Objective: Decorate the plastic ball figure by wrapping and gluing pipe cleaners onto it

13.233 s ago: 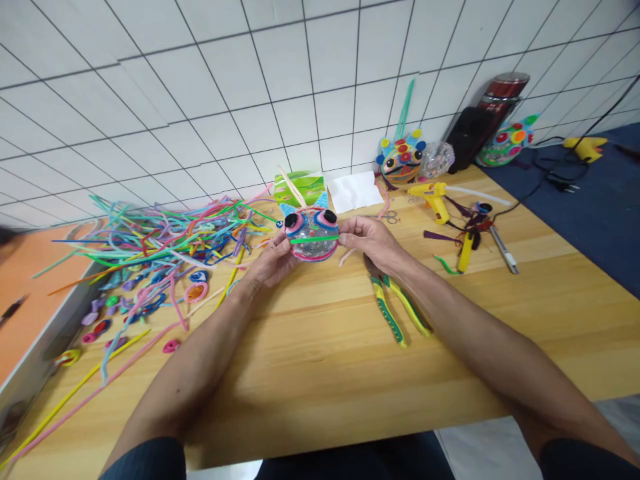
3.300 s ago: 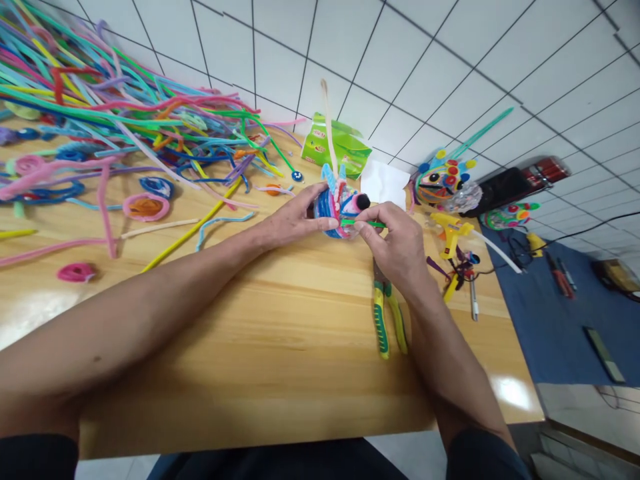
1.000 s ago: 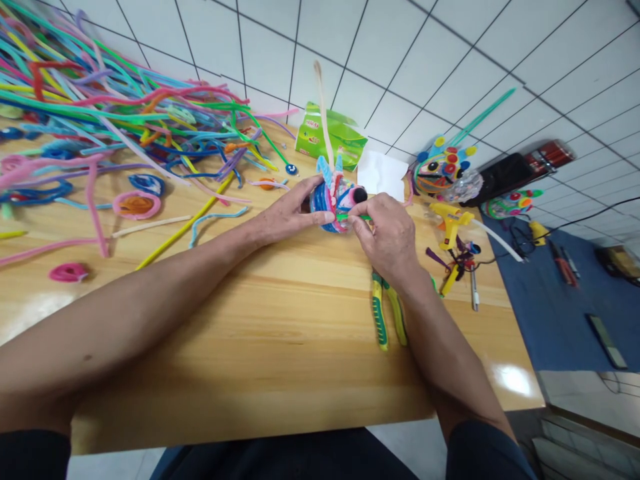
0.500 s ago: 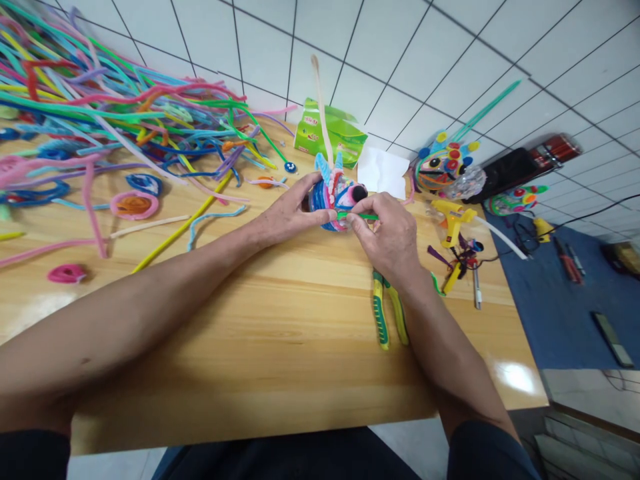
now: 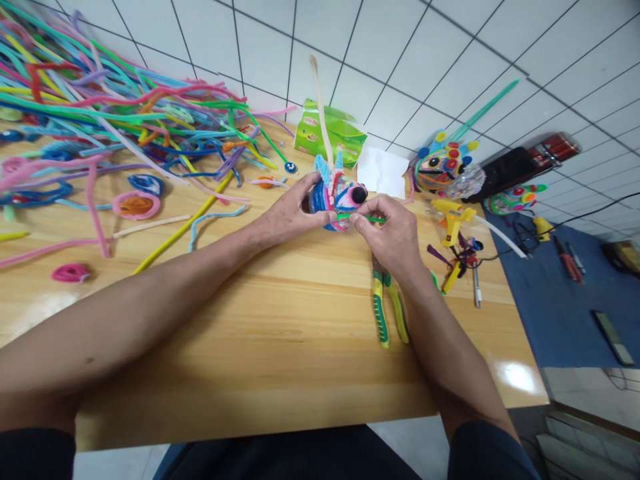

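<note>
ornament [image 5: 345, 193] in l hand [image 5: 290, 213], just beside r hand [image 5: 393, 230]

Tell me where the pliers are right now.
In the head view, the pliers lie on the wooden table right of centre, just below the right hand and left of the right forearm, handles toward the person.

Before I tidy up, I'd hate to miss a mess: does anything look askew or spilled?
The fuzzy stems at upper left: they lie in a crisscrossed tangle. No spill shows near the ornament in the left hand.
</note>
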### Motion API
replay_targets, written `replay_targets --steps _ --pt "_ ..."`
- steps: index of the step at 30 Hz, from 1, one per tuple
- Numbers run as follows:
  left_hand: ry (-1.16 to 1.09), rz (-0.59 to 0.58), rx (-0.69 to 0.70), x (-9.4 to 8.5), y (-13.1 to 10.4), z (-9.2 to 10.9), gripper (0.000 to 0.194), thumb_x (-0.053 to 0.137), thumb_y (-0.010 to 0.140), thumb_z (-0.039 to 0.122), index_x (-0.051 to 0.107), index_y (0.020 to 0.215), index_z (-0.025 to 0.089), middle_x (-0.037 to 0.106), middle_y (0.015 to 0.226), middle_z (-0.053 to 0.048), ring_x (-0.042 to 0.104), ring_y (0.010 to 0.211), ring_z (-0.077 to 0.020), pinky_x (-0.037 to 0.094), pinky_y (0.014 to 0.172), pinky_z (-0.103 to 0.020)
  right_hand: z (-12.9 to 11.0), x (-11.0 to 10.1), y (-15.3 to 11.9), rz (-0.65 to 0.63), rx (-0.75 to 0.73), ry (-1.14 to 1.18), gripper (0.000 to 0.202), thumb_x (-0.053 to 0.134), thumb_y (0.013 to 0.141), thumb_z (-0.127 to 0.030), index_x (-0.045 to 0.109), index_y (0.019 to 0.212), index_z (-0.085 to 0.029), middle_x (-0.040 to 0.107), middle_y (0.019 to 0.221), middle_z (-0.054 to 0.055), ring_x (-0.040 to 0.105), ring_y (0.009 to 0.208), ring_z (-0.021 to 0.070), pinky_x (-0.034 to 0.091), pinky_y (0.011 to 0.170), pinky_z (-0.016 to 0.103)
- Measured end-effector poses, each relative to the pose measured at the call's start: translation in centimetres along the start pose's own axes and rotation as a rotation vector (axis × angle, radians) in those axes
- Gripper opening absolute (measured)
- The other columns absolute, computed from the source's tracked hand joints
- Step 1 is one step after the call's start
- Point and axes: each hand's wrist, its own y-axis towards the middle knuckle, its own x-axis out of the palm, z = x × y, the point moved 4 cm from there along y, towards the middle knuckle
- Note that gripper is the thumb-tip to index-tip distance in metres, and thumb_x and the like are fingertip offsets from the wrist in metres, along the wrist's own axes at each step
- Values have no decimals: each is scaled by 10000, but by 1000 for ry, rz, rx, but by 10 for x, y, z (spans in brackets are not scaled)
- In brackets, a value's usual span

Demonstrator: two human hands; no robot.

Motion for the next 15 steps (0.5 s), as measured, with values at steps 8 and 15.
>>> replay_targets --steps 8,15 --pt "-70 31 27 1 2 -4 868 1003 801 725 647 1421 233 782 1368 -138 754 1347 -372 656 1155 -472 0 -1 0 6 39 9 113 781 928 -288 703 848 -274 794 900 13 689 841 222 575 861 400" --pt "-63 21 40 0 2 -7 865 1006 816 704 639 1433 221 739 1488 -168 739 1389 -379 639 1179 -465 3 0 0 16 51 11 118 790 921 -299 705 843 -275 796 911 16 688 857 228 576 878 411"
